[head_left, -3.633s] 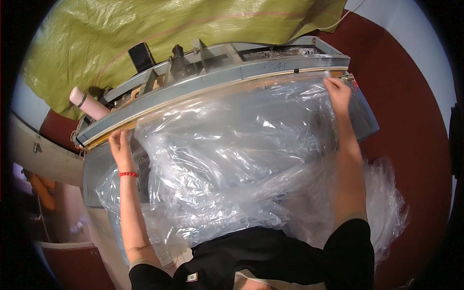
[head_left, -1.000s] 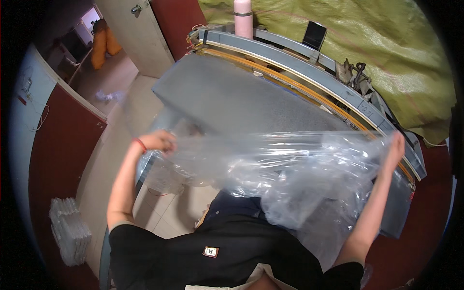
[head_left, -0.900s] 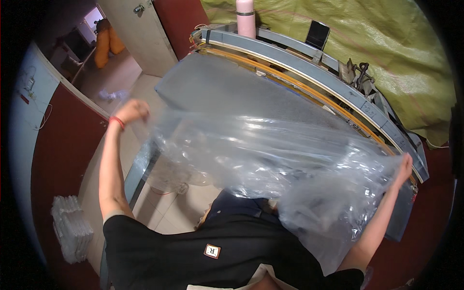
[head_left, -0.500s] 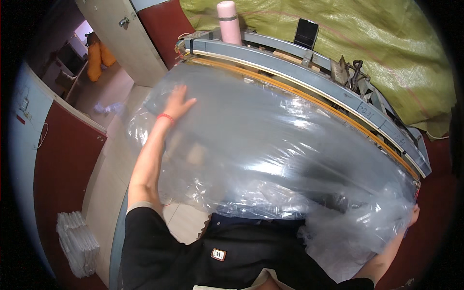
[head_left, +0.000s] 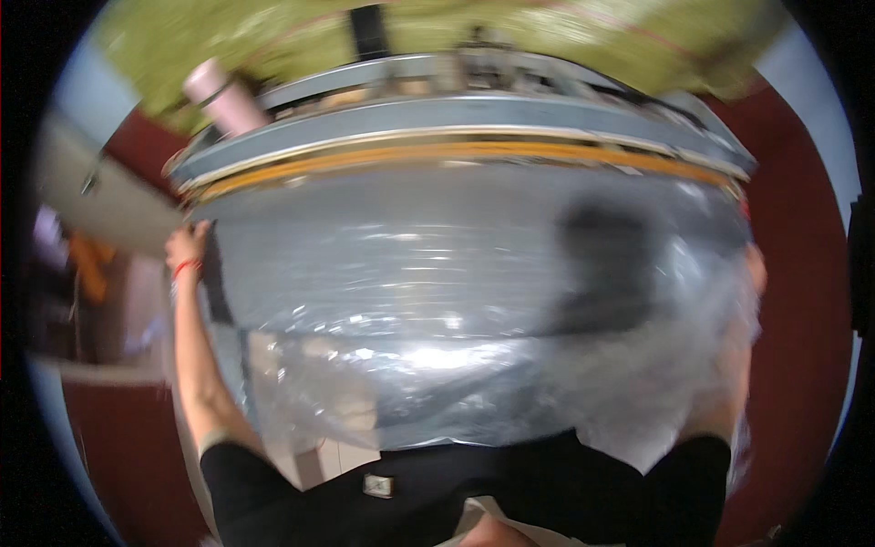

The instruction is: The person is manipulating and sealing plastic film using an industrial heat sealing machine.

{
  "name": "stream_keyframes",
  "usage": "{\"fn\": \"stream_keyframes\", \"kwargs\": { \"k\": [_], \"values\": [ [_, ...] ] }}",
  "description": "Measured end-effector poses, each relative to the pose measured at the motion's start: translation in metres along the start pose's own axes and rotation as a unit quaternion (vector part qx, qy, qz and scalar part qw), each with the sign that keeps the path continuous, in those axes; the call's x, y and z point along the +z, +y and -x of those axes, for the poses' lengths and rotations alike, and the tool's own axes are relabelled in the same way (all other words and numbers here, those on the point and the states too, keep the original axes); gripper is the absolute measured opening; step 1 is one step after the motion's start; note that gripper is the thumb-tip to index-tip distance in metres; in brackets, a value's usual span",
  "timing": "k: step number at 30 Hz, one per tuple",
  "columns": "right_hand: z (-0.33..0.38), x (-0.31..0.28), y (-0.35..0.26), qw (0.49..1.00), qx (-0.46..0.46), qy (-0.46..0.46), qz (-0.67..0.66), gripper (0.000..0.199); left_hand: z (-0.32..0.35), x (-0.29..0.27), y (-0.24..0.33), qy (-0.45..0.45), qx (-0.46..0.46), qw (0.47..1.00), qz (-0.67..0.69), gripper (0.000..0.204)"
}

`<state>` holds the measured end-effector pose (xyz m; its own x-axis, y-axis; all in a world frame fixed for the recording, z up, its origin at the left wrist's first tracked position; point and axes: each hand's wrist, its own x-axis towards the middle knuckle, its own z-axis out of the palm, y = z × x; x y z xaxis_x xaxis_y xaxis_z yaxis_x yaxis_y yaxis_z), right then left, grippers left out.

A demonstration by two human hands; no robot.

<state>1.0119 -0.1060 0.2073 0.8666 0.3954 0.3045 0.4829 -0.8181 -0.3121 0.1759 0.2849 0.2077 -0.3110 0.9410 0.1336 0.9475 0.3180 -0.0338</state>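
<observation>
A wide sheet of clear plastic film (head_left: 437, 255) lies over the grey work surface in front of me, its near part hanging in wrinkled folds toward my body. My left hand (head_left: 189, 244), with a red band at the wrist, is at the left edge of the film, fingers curled over it. At the far right edge, my right hand (head_left: 756, 267) is closed on the film; loose film bunches over that forearm and partly hides the fingers. Motion blurs both hands somewhat.
Along the far side runs a grey metal bar (head_left: 456, 117) with an orange strip (head_left: 437, 153) below it. Behind stand a pink bottle (head_left: 226, 98) and a dark phone-like slab (head_left: 368, 33) against a yellow-green woven sheet (head_left: 273, 32). A door (head_left: 118, 187) is at the left.
My view has turned to the right. My left hand, spread flat on the film before, is now curled at its left edge. My right hand stays at the right edge.
</observation>
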Motion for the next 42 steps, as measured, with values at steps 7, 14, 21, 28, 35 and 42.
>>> {"fn": "stream_keyframes", "kwargs": {
  "k": [7, 14, 21, 28, 35, 42],
  "values": [
    [-0.019, 0.032, 0.018, 0.992, 0.015, 0.110, 0.065, 0.032, 0.242, -0.117, 0.236, -0.319, 0.479, 0.627, 0.525, 0.049],
    [-0.022, 0.039, 0.020, 0.993, -0.015, 0.116, -0.015, 0.026, 0.481, -0.108, 0.326, -0.485, 0.662, 0.427, 0.379, 0.055],
    [-0.033, 0.046, 0.033, 0.996, -0.019, 0.082, -0.010, 0.029, 0.515, -0.089, 0.322, -0.574, 0.619, 0.360, 0.399, 0.016],
    [-0.033, 0.050, 0.035, 0.995, -0.021, 0.097, 0.004, 0.027, 0.475, -0.035, 0.311, -0.070, 0.668, 0.679, 0.296, 0.024],
    [-0.030, 0.044, 0.032, 0.995, 0.007, 0.089, -0.037, 0.029, 0.433, -0.066, 0.291, -0.278, 0.593, 0.581, 0.483, 0.013],
    [-0.031, 0.047, 0.033, 0.995, -0.033, 0.084, -0.043, 0.030, 0.456, -0.144, 0.254, -0.534, 0.696, 0.156, 0.455, 0.024]
  ]
}}
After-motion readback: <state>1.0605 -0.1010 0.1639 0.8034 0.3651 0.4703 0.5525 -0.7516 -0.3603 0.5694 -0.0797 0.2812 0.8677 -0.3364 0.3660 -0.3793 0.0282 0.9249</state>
